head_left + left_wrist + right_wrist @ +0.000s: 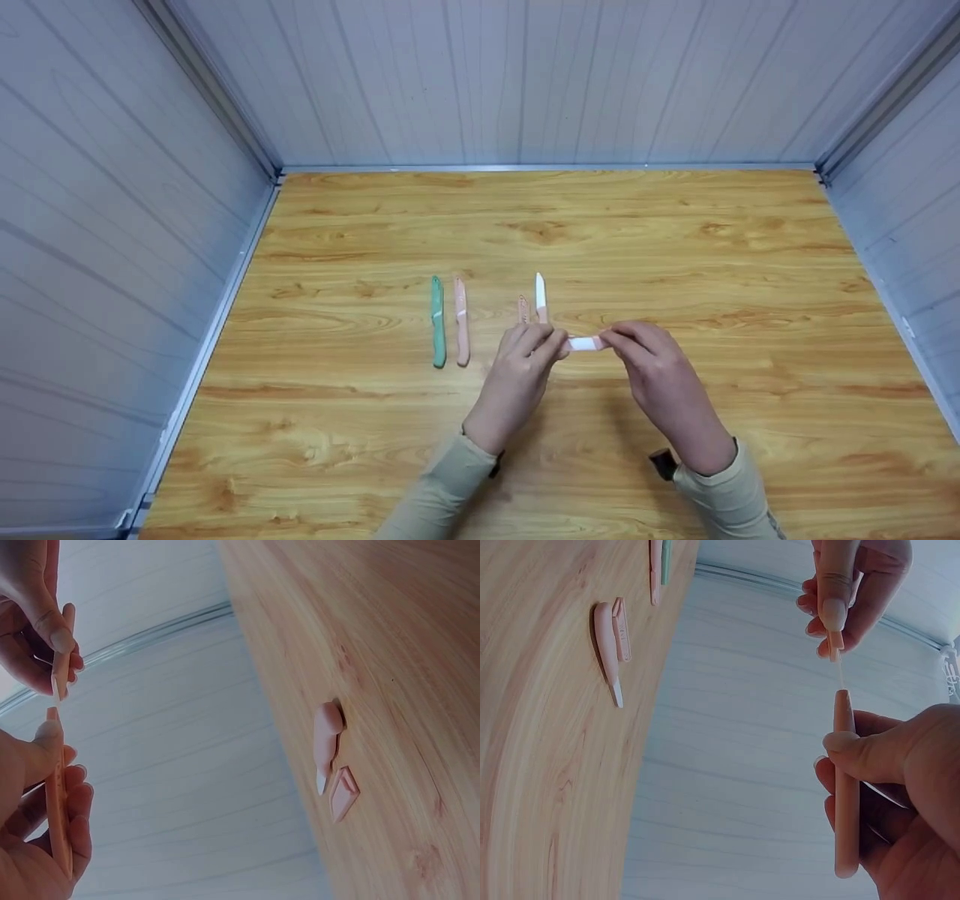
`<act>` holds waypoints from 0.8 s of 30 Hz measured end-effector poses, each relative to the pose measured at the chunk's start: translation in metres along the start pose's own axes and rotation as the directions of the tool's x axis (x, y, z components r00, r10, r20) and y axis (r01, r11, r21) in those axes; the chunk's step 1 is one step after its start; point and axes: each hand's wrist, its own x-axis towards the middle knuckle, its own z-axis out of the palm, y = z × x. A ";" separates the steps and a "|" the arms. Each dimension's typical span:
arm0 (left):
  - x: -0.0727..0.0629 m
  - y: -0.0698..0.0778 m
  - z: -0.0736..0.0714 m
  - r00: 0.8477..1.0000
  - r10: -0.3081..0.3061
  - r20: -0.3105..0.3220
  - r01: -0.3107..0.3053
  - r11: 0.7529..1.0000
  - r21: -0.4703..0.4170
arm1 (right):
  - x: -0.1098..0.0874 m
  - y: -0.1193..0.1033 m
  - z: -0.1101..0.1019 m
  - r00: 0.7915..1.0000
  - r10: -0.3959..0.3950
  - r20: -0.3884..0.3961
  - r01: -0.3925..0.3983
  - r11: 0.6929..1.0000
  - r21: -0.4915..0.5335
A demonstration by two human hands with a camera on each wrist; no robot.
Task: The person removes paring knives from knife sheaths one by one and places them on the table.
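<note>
Between the fingers of my left hand (521, 367) is a pink knife sheath (58, 821). My right hand (667, 382) grips the pink handle of a small knife (846, 817), level with the sheath. A stretch of the knife's white blade (582, 343) shows between the two hands; its tip is hidden at the sheath and the left fingers. Both hands are raised above the table. Just beyond the left hand lie a second pink knife (541, 292) with its white blade bare and a loose pink sheath (523, 307) beside it.
To the left on the wooden table (337, 420), a green knife (439, 330) and a pink knife (462, 330) lie side by side, both sheathed. Pale panel walls (480, 82) enclose the table at the back and both sides.
</note>
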 end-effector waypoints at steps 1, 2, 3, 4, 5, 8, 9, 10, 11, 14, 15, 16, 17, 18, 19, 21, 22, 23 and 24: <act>0.000 0.000 0.000 1.000 0.000 0.002 0.000 1.000 0.001 | 0.000 0.000 0.000 1.000 -0.002 -0.002 0.002 1.000 0.002; 0.000 0.000 0.000 1.000 0.001 0.004 -0.001 1.000 0.006 | 0.000 0.001 0.000 1.000 -0.004 -0.005 0.004 1.000 0.003; 0.000 0.000 0.000 1.000 0.002 0.005 -0.002 1.000 0.011 | 0.000 0.001 0.000 1.000 -0.005 -0.008 0.005 1.000 0.005; 0.000 0.000 0.000 1.000 0.004 0.005 -0.004 1.000 0.019 | 0.000 0.001 0.000 1.000 -0.006 -0.010 0.006 1.000 0.005; 0.000 0.000 0.001 1.000 0.006 0.003 -0.006 1.000 0.030 | 0.000 0.001 0.000 1.000 -0.007 -0.013 0.007 1.000 0.006; 0.000 0.000 0.000 1.000 0.011 0.000 -0.011 0.998 0.067 | -0.001 0.001 0.000 1.000 -0.006 -0.018 0.006 1.000 0.005; 0.000 0.000 0.000 1.000 0.012 -0.002 -0.012 0.997 0.077 | -0.001 0.001 0.000 1.000 -0.005 -0.019 0.005 1.000 0.007; 0.000 0.000 0.000 1.000 0.013 -0.003 -0.012 0.996 0.087 | -0.001 0.001 0.000 1.000 -0.005 -0.019 0.005 1.000 0.007; 0.000 0.000 -0.001 1.000 0.012 -0.003 -0.012 0.995 0.095 | -0.001 0.001 0.000 1.000 -0.005 -0.019 0.005 1.000 0.008; -0.001 -0.001 0.000 1.000 0.018 -0.002 -0.017 0.994 0.107 | -0.001 0.001 0.000 1.000 -0.003 -0.016 0.003 1.000 0.005; -0.001 -0.001 0.000 1.000 0.018 -0.001 -0.018 0.994 0.109 | -0.001 0.001 0.000 1.000 -0.003 -0.016 0.003 1.000 0.003; -0.001 -0.001 0.000 1.000 0.018 0.001 -0.018 0.994 0.111 | -0.001 0.001 0.000 1.000 -0.002 -0.014 0.002 1.000 0.000; -0.001 -0.001 0.000 1.000 0.018 0.003 -0.018 0.993 0.113 | -0.001 0.001 0.000 1.000 -0.002 -0.013 0.002 1.000 -0.003; -0.002 -0.001 0.000 1.000 0.018 0.004 -0.018 0.993 0.115 | -0.002 0.001 0.000 1.000 -0.001 -0.013 0.001 1.000 -0.004; -0.002 -0.001 0.000 1.000 0.016 0.007 -0.016 0.993 0.115 | -0.002 0.001 0.000 1.000 0.001 -0.012 -0.001 1.000 -0.006; -0.002 -0.001 0.000 1.000 0.016 0.008 -0.016 0.993 0.115 | -0.002 0.001 0.000 1.000 0.004 -0.009 -0.004 1.000 -0.006; -0.002 -0.001 0.000 1.000 0.016 0.008 -0.017 0.993 0.116 | -0.002 0.001 0.000 1.000 0.005 -0.008 -0.005 1.000 -0.006; -0.002 -0.001 0.000 1.000 0.018 0.007 -0.018 0.993 0.115 | -0.002 0.001 -0.001 1.000 0.006 -0.007 -0.006 1.000 -0.006; -0.002 -0.002 0.000 1.000 0.020 0.003 -0.020 0.993 0.115 | -0.001 0.001 -0.001 1.000 0.008 -0.006 -0.008 1.000 -0.006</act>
